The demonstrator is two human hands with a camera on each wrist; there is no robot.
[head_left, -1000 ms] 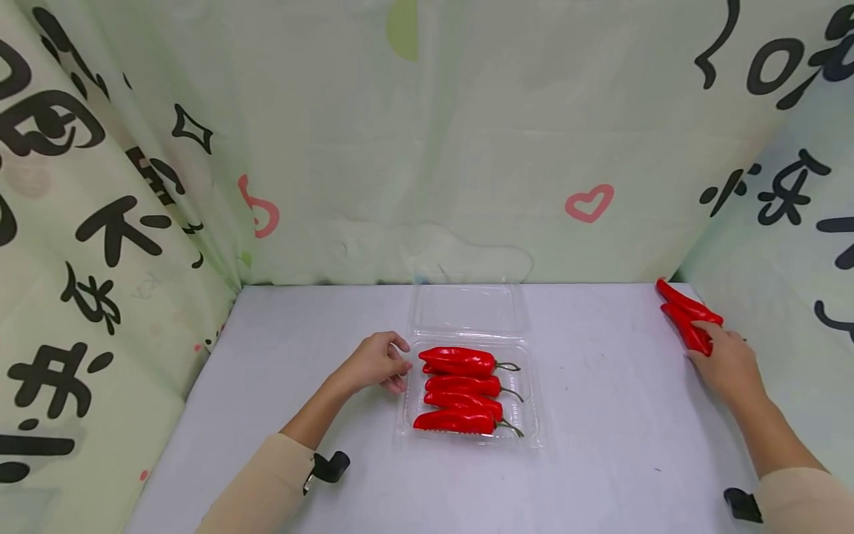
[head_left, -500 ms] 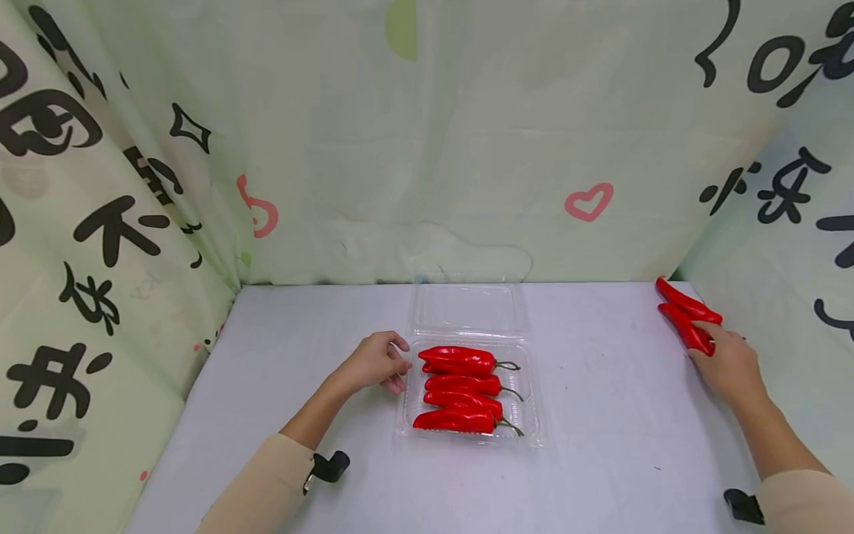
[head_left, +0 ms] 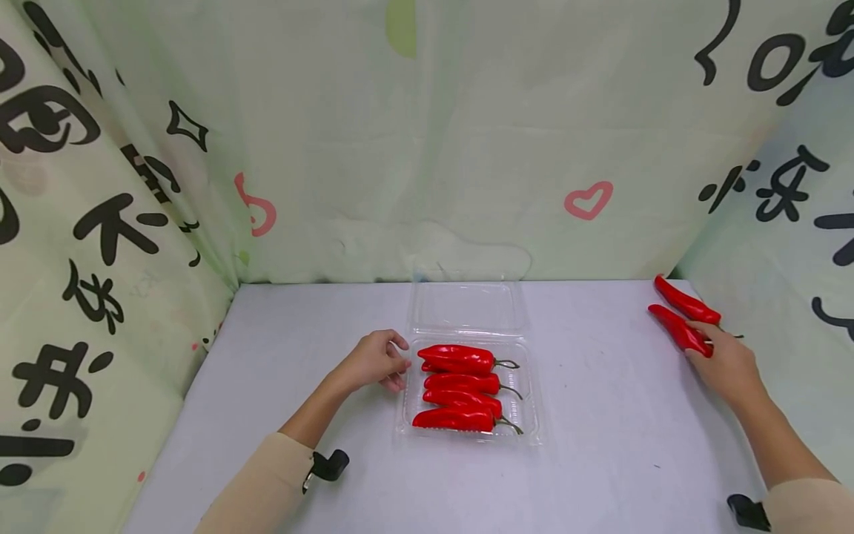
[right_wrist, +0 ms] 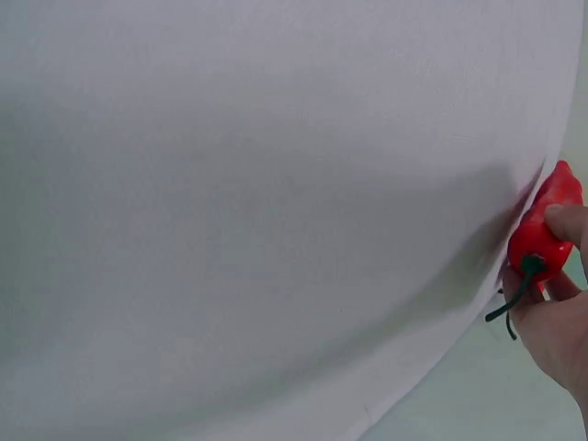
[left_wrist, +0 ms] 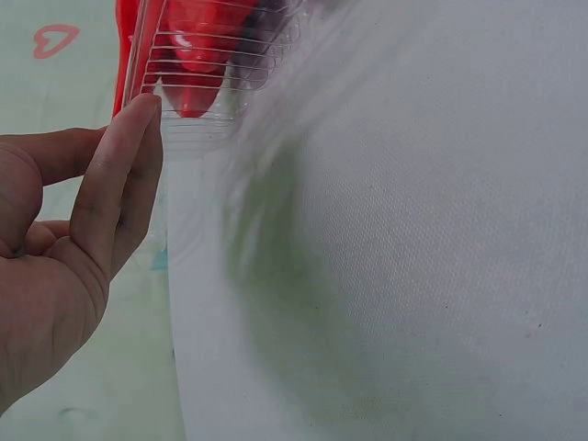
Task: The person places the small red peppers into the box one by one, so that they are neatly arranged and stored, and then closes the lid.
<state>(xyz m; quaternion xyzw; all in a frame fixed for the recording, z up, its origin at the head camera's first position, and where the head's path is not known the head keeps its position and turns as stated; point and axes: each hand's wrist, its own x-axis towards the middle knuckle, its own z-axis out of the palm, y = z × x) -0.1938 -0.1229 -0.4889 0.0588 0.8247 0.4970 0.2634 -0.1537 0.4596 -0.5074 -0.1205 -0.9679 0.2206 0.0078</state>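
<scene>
1. Left of the frame's centre, holds out the left hand [head_left: 379, 361] to the edge of the box [head_left: 415, 402], with relaxed, bent fingers, perhaps to steady it; cannot tell how firmly.
2. At centre, shows peppers [head_left: 463, 383] side by side within the box, with stems to the right, likely to fit its width.
3. Towards the right edge, grips a single pepper [head_left: 679, 328] with the right hand [head_left: 723, 363] near its stem end, probably for a secure hold leaving the tip free; cannot tell whether lifted.
4. Just above, has a loose pepper [head_left: 690, 302] near the hand, parted at the tip from the first.
5. At upper centre, has the lid [head_left: 467, 308] folded back towards the curtain [head_left: 333, 178], presumably to leave the box reachable from above.
</scene>
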